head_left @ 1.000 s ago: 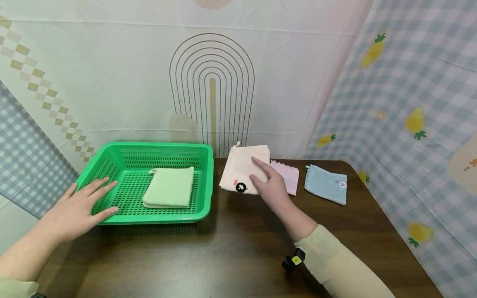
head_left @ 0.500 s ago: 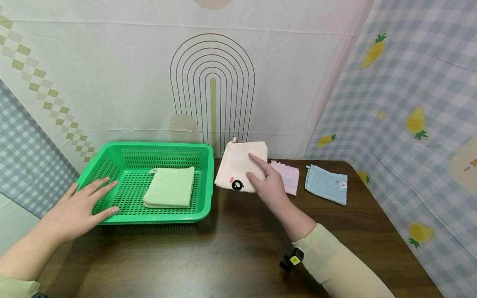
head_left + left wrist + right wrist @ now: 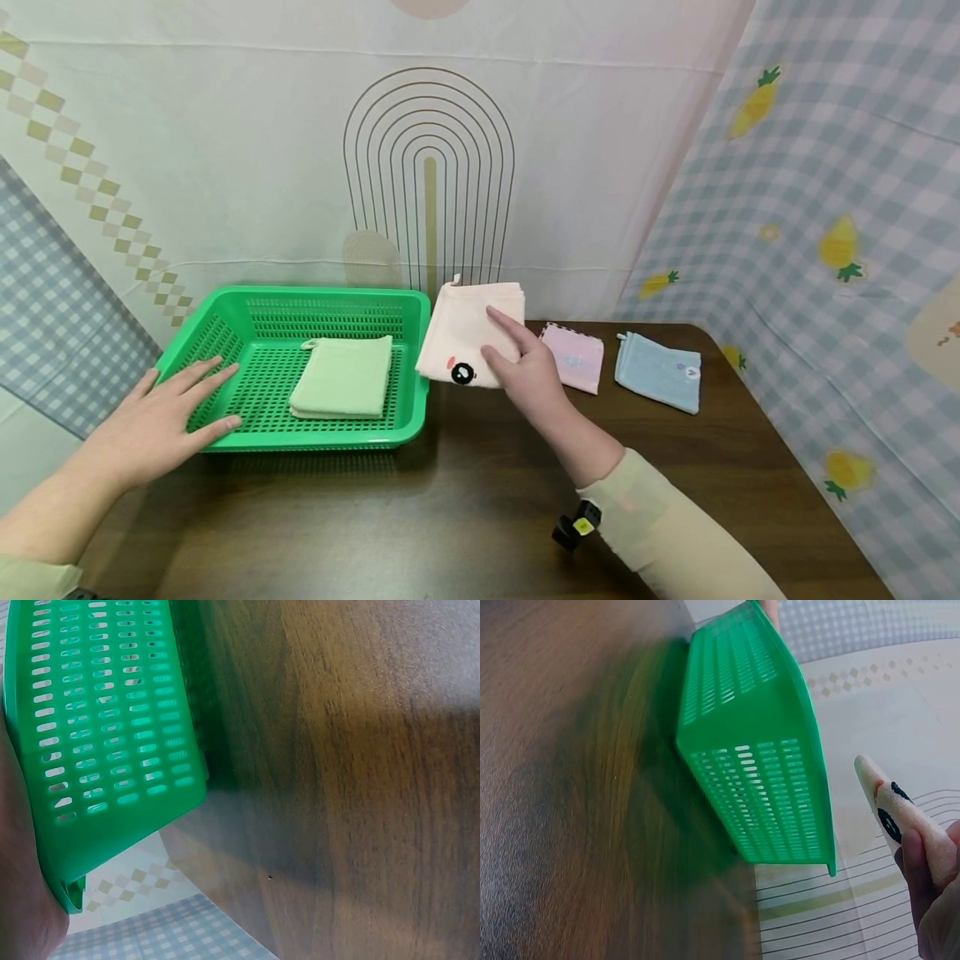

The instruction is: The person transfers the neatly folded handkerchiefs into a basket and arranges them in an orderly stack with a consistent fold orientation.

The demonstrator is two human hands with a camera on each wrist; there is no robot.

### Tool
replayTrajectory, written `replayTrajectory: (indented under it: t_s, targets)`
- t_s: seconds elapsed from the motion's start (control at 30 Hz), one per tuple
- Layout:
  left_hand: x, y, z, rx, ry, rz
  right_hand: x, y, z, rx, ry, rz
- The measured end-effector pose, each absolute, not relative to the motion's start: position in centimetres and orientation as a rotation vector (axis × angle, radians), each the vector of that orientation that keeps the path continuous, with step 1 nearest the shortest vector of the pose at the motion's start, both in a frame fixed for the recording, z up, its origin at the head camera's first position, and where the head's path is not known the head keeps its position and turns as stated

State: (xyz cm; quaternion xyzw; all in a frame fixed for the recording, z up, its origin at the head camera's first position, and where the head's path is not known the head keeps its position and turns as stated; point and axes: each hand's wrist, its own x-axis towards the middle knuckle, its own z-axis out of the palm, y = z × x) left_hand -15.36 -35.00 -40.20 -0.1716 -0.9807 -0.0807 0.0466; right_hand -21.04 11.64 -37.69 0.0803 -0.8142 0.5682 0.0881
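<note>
A folded pale pink towel (image 3: 463, 333) with an embroidered black eye is pinched in my right hand (image 3: 528, 371), held above the table beside the basket's right rim. In the right wrist view the folded towel (image 3: 900, 814) shows edge-on between thumb and fingers, higher than the basket wall. My left hand (image 3: 153, 421) rests with spread, straight fingers on the left front corner of the green plastic basket (image 3: 315, 442). Inside that basket lies a folded light green towel (image 3: 343, 379). The left wrist view shows mostly the basket's slotted side (image 3: 112, 727).
A lilac towel (image 3: 573, 358) lies on the dark wooden table (image 3: 450, 508) right of my right hand. Farther right is a blue towel (image 3: 658, 372) with a small animal patch. A patterned curtain (image 3: 600, 167) hangs behind the table, and a checked one on the right.
My right hand has carried the pale pink towel left, closer to the basket's rim, uncovering more of the lilac towel. The left hand and basket stay put.
</note>
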Motion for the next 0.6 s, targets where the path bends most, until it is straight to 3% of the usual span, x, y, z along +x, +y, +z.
replayTrajectory:
  t_s: [0.6]
  targets:
    - [-15.3,-34.9,-40.1,-0.517,-3.001,-0.237,-20.8,9.3,-37.5,0.277,-2.399,1.765]
